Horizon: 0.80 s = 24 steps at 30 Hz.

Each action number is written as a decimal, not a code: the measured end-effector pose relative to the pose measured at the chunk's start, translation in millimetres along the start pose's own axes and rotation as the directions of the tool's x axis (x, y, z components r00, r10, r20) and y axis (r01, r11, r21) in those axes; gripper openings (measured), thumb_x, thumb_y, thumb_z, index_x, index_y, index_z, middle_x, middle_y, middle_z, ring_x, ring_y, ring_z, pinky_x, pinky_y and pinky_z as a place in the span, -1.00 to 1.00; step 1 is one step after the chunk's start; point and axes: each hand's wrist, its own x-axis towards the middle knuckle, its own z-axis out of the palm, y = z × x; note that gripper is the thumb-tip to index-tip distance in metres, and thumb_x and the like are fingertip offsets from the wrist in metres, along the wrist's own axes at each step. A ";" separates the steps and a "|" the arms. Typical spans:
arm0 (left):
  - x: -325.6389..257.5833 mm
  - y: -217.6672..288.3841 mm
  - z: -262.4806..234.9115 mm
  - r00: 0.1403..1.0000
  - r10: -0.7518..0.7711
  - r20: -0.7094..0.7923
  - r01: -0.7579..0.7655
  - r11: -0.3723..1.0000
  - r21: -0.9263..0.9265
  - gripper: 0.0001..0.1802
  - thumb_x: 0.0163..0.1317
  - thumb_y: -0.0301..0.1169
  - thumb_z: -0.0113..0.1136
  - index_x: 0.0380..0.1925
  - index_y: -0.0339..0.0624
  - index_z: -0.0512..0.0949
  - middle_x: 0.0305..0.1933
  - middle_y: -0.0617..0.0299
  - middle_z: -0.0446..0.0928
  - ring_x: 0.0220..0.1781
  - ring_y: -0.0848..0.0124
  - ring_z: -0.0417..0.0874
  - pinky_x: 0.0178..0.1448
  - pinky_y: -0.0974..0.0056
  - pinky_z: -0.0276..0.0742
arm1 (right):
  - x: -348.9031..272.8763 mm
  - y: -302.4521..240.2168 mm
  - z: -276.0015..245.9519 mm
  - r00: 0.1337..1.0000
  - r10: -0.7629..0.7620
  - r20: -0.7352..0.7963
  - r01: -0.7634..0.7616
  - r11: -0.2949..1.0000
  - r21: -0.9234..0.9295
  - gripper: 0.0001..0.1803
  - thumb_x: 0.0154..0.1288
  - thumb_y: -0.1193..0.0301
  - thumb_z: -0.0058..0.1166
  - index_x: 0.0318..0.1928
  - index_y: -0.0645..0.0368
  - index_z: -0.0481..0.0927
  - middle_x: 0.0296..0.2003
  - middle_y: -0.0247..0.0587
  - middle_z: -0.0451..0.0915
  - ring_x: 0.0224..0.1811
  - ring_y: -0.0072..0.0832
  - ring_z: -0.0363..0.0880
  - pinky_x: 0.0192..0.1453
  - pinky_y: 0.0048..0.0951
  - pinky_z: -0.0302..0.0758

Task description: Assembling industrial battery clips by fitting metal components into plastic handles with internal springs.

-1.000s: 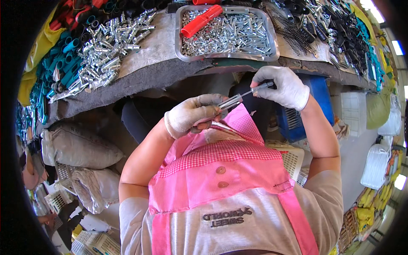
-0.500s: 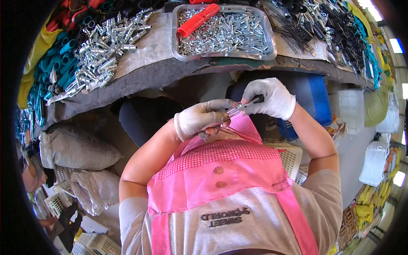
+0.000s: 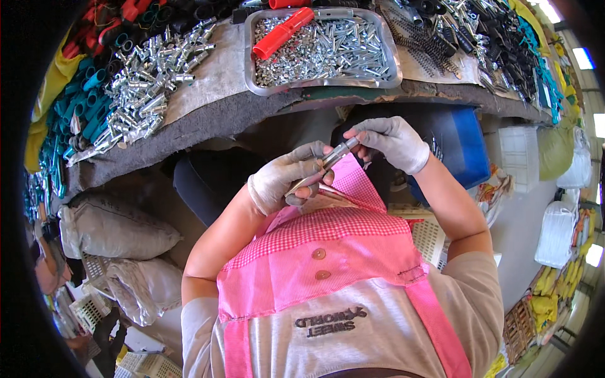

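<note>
Both my hands wear white gloves with the fingertips bare, and they meet above my pink apron. A silvery metal tube-like part [image 3: 339,153] slants up to the right between them. My left hand [image 3: 287,177] is closed around its lower end, and a thin metal piece sticks out across that palm. With thumb and fingers, my right hand [image 3: 396,146] pinches the part's upper end. Fingers cover both ends, so its full shape is hidden.
A metal tray [image 3: 321,84] of small pins and nuts, with a red tube [image 3: 283,33] on it, stands on the bench. Metal fittings [image 3: 148,82] and teal sleeves [image 3: 88,104] lie left; springs [image 3: 419,41] and black parts lie right. A blue bin [image 3: 463,145] stands below.
My right hand has turned and moved slightly left, from a dark piece at the part to pinching its upper end. The part now shows as one longer tube instead of several thin prongs.
</note>
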 end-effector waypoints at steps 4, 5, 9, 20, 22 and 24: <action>0.9 -5.0 -0.7 1.000 0.004 -0.007 -0.004 1.000 0.004 -0.58 0.26 -0.38 0.07 0.10 -0.23 0.32 -0.25 0.15 0.50 -0.66 0.68 0.32 -0.65 0.61 0.12 | -0.4 7.0 9.1 0.998 0.068 0.011 -0.068 0.998 0.003 -0.75 0.33 0.34 0.06 -0.12 0.26 0.62 -0.43 -0.35 0.58 -0.43 -0.68 0.51 -0.35 -0.63 0.49; 0.9 -5.8 -2.1 1.000 -0.005 0.009 0.004 1.000 0.008 -0.59 0.26 -0.38 0.06 0.09 -0.23 0.32 -0.24 0.15 0.50 -0.66 0.67 0.32 -0.65 0.60 0.11 | -2.0 6.9 10.9 0.998 0.069 0.013 -0.069 0.998 0.003 -0.75 0.33 0.34 0.06 -0.12 0.26 0.62 -0.43 -0.35 0.58 -0.43 -0.68 0.51 -0.35 -0.63 0.49; 1.1 -6.9 -1.6 1.000 0.017 -0.019 -0.017 1.000 -0.016 -0.63 0.27 -0.39 0.04 0.07 -0.22 0.34 -0.23 0.16 0.50 -0.64 0.65 0.33 -0.67 0.58 0.08 | -2.4 10.0 16.8 0.998 -0.006 -0.055 0.006 1.000 -0.004 -0.77 0.33 0.35 0.06 -0.12 0.22 0.62 -0.42 -0.35 0.58 -0.42 -0.68 0.51 -0.38 -0.66 0.47; 9.4 -5.3 16.7 0.994 0.057 -0.097 -0.063 0.996 -0.063 -0.66 0.31 -0.33 0.02 0.02 -0.23 0.36 -0.19 0.17 0.49 -0.54 0.60 0.41 -0.60 0.55 0.24 | 0.7 23.7 30.3 0.965 0.034 -0.261 0.074 0.917 0.392 -0.77 0.34 0.39 0.02 -0.13 0.30 0.59 -0.32 -0.22 0.64 -0.33 -0.59 0.56 -0.23 -0.59 0.45; 4.6 -7.3 -2.3 0.999 0.032 0.030 -0.032 0.999 0.020 -0.60 0.28 -0.31 0.05 0.06 -0.26 0.33 -0.16 0.18 0.49 -0.40 0.59 0.47 -0.55 0.54 0.33 | 2.4 23.6 33.8 0.960 0.034 -0.278 0.072 0.929 0.363 -0.79 0.32 0.42 0.04 -0.15 0.31 0.59 -0.34 -0.24 0.63 -0.33 -0.60 0.55 -0.23 -0.61 0.45; -5.8 -2.0 14.1 0.996 0.046 -0.073 -0.044 0.999 0.020 -0.58 0.26 -0.36 0.06 0.09 -0.22 0.29 -0.21 0.22 0.50 -0.48 0.60 0.46 -0.56 0.55 0.26 | 5.2 20.8 38.1 0.967 -0.005 -0.255 0.091 0.940 0.328 -0.80 0.32 0.42 0.04 -0.16 0.30 0.61 -0.33 -0.26 0.63 -0.34 -0.63 0.54 -0.25 -0.63 0.46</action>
